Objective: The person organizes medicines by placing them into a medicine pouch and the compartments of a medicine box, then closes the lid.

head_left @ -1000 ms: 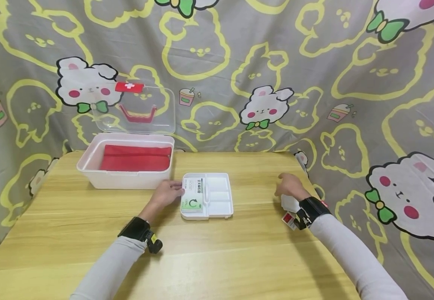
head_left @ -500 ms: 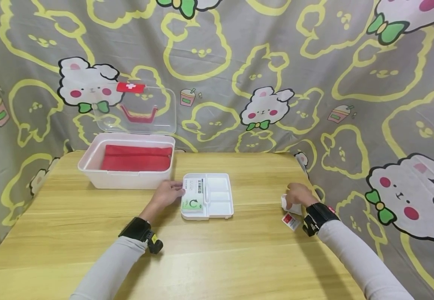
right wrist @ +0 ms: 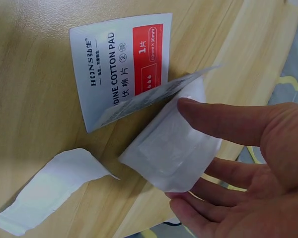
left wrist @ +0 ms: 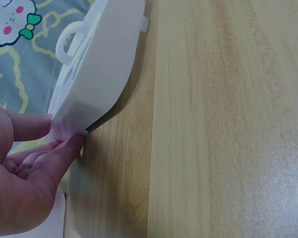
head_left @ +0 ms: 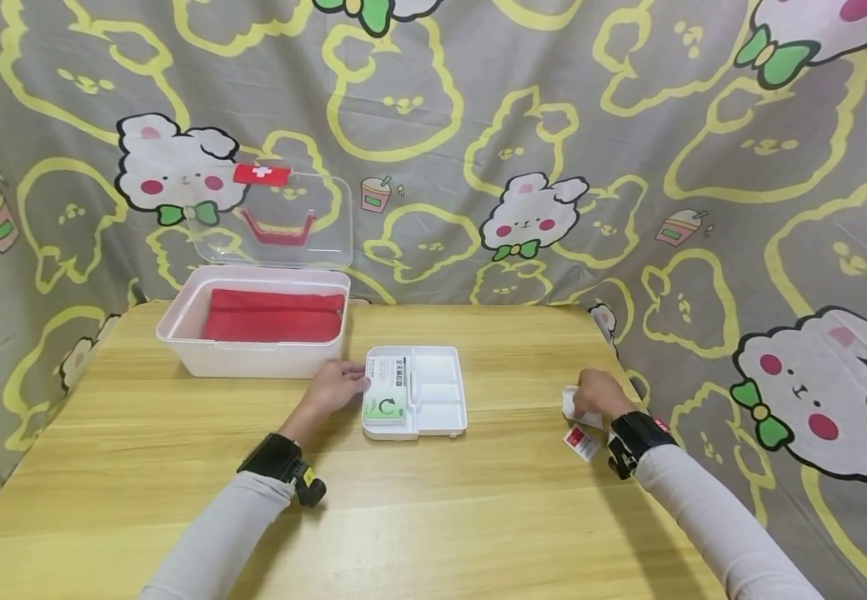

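Note:
At the left side of a white compartment tray (head_left: 439,419), my left hand (head_left: 334,387) pinches the rim between thumb and fingers. The left wrist view shows the tray's side wall (left wrist: 102,69) close to the table. A white and green medicine box (head_left: 383,390) lies in the tray's left part. Over at the right, my right hand (head_left: 600,395) holds a small white sachet (right wrist: 164,141), thumb on top and fingers beneath. Against it leans a printed packet (right wrist: 144,100), seen nearly edge-on. An iodine cotton pad sachet (right wrist: 124,59) and a white strip-shaped packet (right wrist: 49,191) lie beside it.
An open white first-aid box (head_left: 253,360) with a red pouch (head_left: 276,317) inside stands at the back left. Its clear lid (head_left: 328,217) with a red handle is raised against the patterned curtain (head_left: 418,67). The wooden table (head_left: 433,517) extends in front of the tray.
My right hand has come nearer and slightly right, down onto the white sachet, and now holds it. The left hand and the tray stay in place.

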{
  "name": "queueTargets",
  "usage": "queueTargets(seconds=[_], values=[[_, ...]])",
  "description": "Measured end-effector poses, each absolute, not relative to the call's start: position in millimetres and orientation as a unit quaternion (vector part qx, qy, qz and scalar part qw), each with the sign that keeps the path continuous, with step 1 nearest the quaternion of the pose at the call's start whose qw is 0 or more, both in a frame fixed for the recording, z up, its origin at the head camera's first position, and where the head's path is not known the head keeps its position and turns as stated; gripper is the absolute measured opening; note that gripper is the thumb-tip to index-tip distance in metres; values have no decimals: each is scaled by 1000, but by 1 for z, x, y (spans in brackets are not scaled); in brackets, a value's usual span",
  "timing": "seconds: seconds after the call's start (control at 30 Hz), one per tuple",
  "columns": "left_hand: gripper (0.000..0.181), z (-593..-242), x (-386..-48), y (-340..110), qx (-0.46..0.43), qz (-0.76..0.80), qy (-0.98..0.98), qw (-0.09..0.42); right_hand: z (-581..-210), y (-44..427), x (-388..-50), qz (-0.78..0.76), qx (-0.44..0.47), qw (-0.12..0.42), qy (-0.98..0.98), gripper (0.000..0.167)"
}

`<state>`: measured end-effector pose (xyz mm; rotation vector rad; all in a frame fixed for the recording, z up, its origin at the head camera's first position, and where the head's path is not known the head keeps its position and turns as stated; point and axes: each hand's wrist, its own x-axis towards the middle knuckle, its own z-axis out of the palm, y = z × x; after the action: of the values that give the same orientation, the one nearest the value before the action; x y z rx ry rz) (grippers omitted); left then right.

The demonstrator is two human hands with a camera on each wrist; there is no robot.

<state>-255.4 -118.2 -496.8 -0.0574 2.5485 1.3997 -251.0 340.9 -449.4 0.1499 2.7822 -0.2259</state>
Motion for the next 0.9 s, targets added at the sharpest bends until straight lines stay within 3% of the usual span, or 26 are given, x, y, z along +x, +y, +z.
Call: queueTargets(seconds=[0.4,0.9], values=[[45,-497,-256,-118,-21,481,869,115,-458,341,-248,-111,14,80,990,27],[44,-495,-255,-117,-23,476,871,117,-459,335,-248,-97,23,114,989,22]])
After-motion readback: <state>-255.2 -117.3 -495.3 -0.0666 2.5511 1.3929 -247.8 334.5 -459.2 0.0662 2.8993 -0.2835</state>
